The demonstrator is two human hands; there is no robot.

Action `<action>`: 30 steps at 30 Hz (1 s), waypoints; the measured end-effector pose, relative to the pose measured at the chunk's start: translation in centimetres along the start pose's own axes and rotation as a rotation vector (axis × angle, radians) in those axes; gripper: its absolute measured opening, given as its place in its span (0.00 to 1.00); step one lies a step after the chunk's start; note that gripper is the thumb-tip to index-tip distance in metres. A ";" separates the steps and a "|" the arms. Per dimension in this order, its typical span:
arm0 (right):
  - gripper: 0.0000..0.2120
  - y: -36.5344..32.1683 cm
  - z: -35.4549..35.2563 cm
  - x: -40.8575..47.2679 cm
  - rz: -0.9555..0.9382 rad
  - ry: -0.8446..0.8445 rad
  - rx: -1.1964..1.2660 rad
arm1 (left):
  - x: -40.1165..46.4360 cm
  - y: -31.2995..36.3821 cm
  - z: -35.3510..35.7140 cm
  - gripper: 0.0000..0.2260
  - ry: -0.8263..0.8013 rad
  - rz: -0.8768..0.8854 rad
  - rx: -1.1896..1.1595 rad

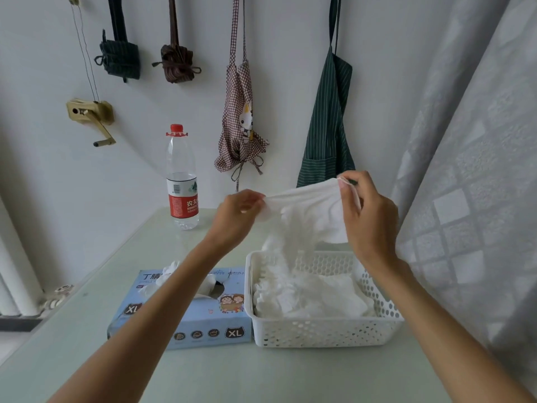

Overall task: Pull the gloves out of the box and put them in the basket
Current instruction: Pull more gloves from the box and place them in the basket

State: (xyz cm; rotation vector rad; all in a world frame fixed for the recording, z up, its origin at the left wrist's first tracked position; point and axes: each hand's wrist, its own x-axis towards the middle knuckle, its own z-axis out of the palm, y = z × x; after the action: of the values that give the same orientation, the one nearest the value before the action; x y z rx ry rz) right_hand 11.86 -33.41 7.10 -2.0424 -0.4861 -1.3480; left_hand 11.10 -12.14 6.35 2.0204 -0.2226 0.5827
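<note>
A white glove (308, 210) hangs stretched between both hands above the white perforated basket (325, 330). My left hand (236, 215) pinches its left edge. At the glove's upper right corner, my right hand (367, 213) pinches the cuff. The glove's fingers dangle down into the basket, onto a pile of white gloves (311, 295) lying there. The light blue glove box (186, 315) marked XL sits just left of the basket, with white gloves poking out of its top opening (212, 285). My left forearm crosses over the box.
A water bottle (182, 181) with a red cap stands at the table's back edge. Aprons (325, 123) and folded cloths hang on the wall behind. A patterned curtain (470, 170) hangs close on the right. The pale green table (220, 373) extends toward me.
</note>
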 end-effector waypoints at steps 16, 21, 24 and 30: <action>0.10 4.8 2.9 -7.1 0.625 -0.549 -0.124 | -0.8 -7.0 7.3 0.11 -0.097 0.002 0.612; 0.11 7.8 2.5 -7.7 0.467 -0.694 -0.400 | 0.1 -7.5 10.1 0.11 -0.216 0.226 0.777; 0.11 8.8 2.2 -7.8 0.328 -0.759 -0.557 | 0.5 -7.5 10.8 0.12 -0.273 0.335 0.836; 0.19 10.2 2.3 -8.3 0.048 -0.880 -0.854 | 0.4 -7.4 11.8 0.12 -0.331 0.409 0.869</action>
State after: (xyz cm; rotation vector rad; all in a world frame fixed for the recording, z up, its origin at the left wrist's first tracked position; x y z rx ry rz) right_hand 16.31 -38.95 -4.22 -3.3210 -0.2015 -0.5609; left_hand 17.97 -18.58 -3.94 2.9496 -0.6859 0.6577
